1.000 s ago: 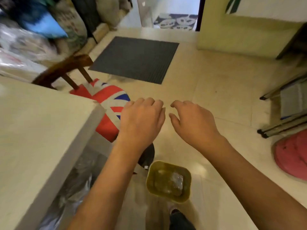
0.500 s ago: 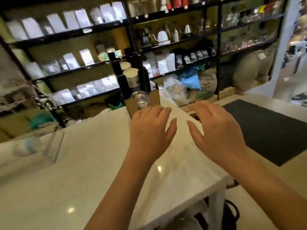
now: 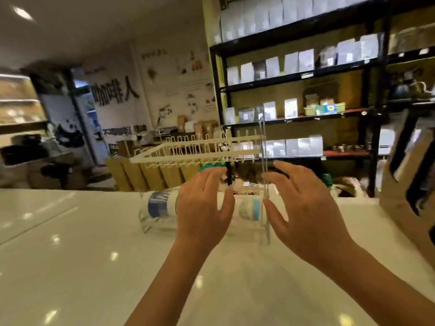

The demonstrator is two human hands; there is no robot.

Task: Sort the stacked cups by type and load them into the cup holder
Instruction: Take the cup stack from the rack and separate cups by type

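Observation:
A clear acrylic cup holder (image 3: 264,175) stands on the white counter (image 3: 82,255) straight ahead, blurred by motion. Inside its lower part lie sideways stacks of cups: a white stack with a blue band (image 3: 160,204) on the left and another with a pale blue print (image 3: 250,208) on the right. My left hand (image 3: 203,205) hovers in front of the holder's middle, fingers spread, holding nothing. My right hand (image 3: 303,208) hovers beside the holder's right upright panel, fingers apart and empty. Neither hand visibly touches the holder.
A white wire rack (image 3: 197,149) sits behind the holder at head height. A brown paper bag with black handles (image 3: 409,184) stands at the counter's right end. Black shelves with white pouches (image 3: 294,74) fill the back wall.
The view swung up from the floor, across the shelves, to the counter and cup holder. Both hands stayed raised, open and empty, and are now close in front of the holder.

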